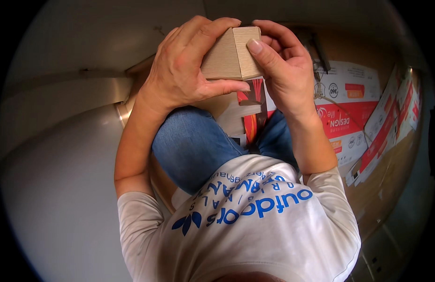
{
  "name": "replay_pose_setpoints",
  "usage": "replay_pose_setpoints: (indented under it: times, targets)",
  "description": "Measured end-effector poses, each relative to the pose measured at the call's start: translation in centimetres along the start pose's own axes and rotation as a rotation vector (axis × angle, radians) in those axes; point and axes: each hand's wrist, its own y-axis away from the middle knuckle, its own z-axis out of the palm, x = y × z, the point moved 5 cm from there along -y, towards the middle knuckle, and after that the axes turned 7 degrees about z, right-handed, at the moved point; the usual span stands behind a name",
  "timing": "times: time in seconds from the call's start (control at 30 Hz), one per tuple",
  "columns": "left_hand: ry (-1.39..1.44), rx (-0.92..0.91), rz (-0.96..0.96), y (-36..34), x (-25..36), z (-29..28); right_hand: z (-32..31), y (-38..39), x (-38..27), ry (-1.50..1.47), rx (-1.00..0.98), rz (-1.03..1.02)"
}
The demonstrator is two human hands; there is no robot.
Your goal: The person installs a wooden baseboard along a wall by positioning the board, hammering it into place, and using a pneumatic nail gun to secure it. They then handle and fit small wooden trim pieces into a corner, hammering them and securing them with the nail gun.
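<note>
A light wood-grain block (217,63) is held up at the top of the head view, a seam or corner edge running down it; I cannot tell whether it is one piece or two. My left hand (177,66) wraps round its left side, thumb along the bottom edge. My right hand (290,75) grips the right side with its thumb pressed on the front face and fingers curled behind. Below the block, between my knees, lie red and dark printed pieces (250,122), partly hidden by my jeans (198,145).
Red and white printed cardboard sheets (344,84) lie on a brown board (377,207) to my right. A dark metal bar (321,51) sits behind my right hand. A pale wall and ledge (86,94) run along the left, above a grey surface (67,178).
</note>
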Motion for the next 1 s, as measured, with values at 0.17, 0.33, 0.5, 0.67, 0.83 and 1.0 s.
replay_pose_setpoints:
  times: [0.17,0.33,0.5,0.67,0.83,1.0]
  targets:
    - [-0.004,-0.004,-0.015,-0.1,-0.2,0.4,-0.1,-0.9,0.4,-0.070,-0.011,0.025]
    - [0.003,-0.045,-0.092,0.1,-0.4,0.6,-0.1,-1.1,0.6,-0.042,-0.001,0.026]
    - [-0.048,-0.030,-0.093,0.0,-0.6,0.7,0.1,-1.3,0.8,-0.065,0.043,-0.006]
    - [-0.082,-0.014,-0.125,0.1,-0.9,0.7,0.2,-2.0,1.2,-0.079,0.054,0.027]
    - [-0.148,-0.050,-0.133,-0.1,-0.8,0.5,0.1,-2.3,1.9,-0.120,0.038,0.054]
    - [-0.096,-0.043,-0.169,-0.1,-0.9,0.7,0.5,-2.5,2.1,-0.131,0.059,0.032]
